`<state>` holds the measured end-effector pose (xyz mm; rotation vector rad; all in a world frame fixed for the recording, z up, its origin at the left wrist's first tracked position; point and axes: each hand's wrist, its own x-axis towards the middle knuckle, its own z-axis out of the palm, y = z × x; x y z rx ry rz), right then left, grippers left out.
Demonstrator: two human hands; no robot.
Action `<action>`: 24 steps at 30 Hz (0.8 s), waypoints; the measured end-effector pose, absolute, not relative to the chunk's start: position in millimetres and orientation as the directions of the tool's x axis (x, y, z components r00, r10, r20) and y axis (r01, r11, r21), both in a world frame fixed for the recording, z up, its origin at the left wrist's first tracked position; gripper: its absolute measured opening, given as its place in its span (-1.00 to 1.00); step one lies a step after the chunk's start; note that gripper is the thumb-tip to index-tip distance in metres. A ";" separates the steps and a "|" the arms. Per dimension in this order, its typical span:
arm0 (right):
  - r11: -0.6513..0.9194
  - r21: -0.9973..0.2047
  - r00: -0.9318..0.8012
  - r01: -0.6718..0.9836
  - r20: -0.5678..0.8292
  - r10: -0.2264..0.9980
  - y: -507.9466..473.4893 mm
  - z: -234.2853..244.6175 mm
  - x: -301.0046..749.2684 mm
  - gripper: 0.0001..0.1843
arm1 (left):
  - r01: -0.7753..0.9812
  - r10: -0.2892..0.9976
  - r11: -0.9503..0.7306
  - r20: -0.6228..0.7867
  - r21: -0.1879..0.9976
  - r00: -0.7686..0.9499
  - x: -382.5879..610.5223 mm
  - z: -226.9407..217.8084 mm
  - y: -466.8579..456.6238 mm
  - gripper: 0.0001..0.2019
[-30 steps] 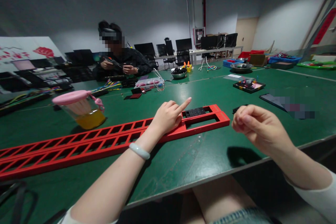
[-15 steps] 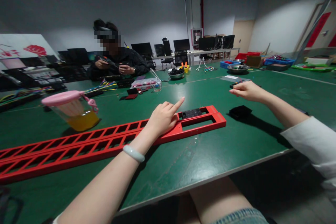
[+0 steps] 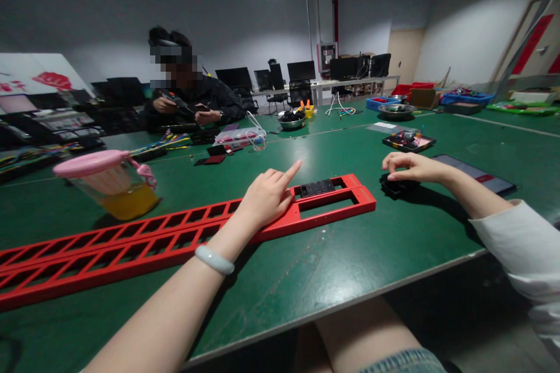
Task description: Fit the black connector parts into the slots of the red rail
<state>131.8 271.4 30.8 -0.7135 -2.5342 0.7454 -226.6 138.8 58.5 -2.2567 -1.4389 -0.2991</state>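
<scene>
My left hand rests on a long red metal rail that lies across the green table. Its fingers are curled and the index finger points toward a black block seated in the rail's right end. A pale bangle circles that wrist. My right hand hovers just right of the rail's end, fingers pinched together over a small black part. Whether it holds anything, I cannot make out.
A pink-lidded jug of yellow liquid stands behind the rail at left. A dark phone and a black parts tray lie at right. Another person works across the table beside cables, a clear box and a metal bowl.
My right hand went from near my body out toward the parts tray, then came back down over the small black part. The left hand has stayed on the rail.
</scene>
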 end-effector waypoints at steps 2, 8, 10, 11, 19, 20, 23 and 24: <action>0.737 -0.576 -0.810 0.353 0.205 0.549 267.8 33.2 130.3 -0.70 | 0.900 0.803 -0.360 0.408 -0.247 0.434 -227.1 58.2 139.2 -0.38; 0.757 -0.513 -0.853 0.406 0.085 0.515 265.7 34.1 131.3 -0.54 | 0.901 0.804 -0.362 0.409 -0.239 0.432 -227.6 58.1 139.9 -0.38; 0.759 -0.487 -0.849 0.433 0.063 0.525 267.0 33.1 132.8 -0.48 | 0.901 0.803 -0.364 0.411 -0.236 0.432 -227.4 58.1 139.8 -0.38; 0.758 -0.480 -0.847 0.441 0.057 0.529 267.5 32.8 133.4 -0.46 | 0.901 0.802 -0.364 0.412 -0.236 0.432 -227.4 58.1 139.8 -0.38; 0.717 -0.534 -0.833 0.448 0.042 0.552 264.5 32.2 131.4 -0.41 | 0.897 0.801 -0.370 0.405 -0.243 0.440 -227.3 58.3 139.4 -0.38; 0.708 -0.534 -0.823 0.462 0.038 0.566 263.7 32.2 130.9 -0.42 | 0.898 0.802 -0.368 0.405 -0.242 0.438 -227.2 58.3 139.2 -0.38; 0.691 -0.534 -0.801 0.487 0.043 0.597 261.1 33.1 130.2 -0.44 | 0.900 0.804 -0.366 0.407 -0.237 0.434 -226.8 58.1 138.9 -0.38; 0.686 -0.540 -0.794 0.488 0.053 0.606 260.0 33.8 130.0 -0.45 | 0.900 0.804 -0.366 0.408 -0.235 0.434 -226.8 57.9 138.9 -0.38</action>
